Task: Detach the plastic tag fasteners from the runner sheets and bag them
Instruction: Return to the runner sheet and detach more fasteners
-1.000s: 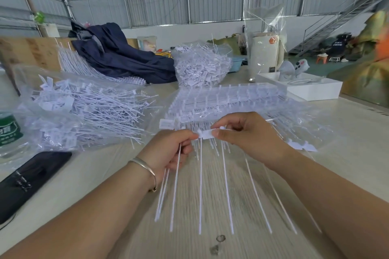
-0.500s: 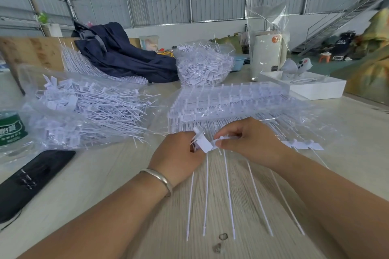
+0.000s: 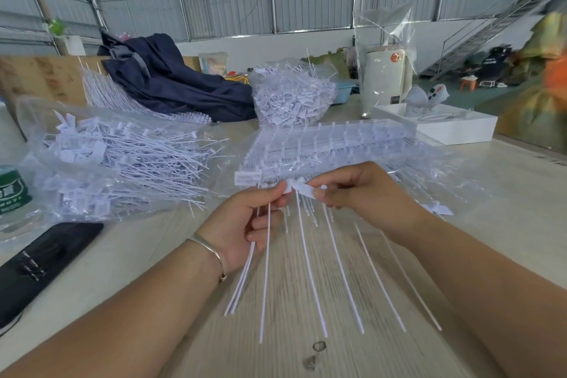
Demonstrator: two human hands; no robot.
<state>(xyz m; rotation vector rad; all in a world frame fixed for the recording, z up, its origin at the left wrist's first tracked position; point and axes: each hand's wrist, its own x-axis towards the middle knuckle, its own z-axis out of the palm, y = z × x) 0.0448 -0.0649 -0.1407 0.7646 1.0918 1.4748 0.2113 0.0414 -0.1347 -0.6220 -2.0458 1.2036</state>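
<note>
At centre we see a strip of white tag fasteners (image 3: 302, 190), stems fanning toward six o'clock over the worktop (image 3: 506, 193). Our left hand (image 3: 245, 224) grips several stems; our right hand (image 3: 359, 193) pinches a tag head. Runner sheets (image 3: 331, 144) lie at twelve o'clock, a filled bag (image 3: 116, 169) at ten.

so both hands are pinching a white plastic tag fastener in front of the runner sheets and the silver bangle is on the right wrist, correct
Not quite. The head view shows the silver bangle on the left wrist, not the right. The rest holds: the left hand and right hand both pinch a white plastic tag fastener in front of the clear runner sheets.
</note>
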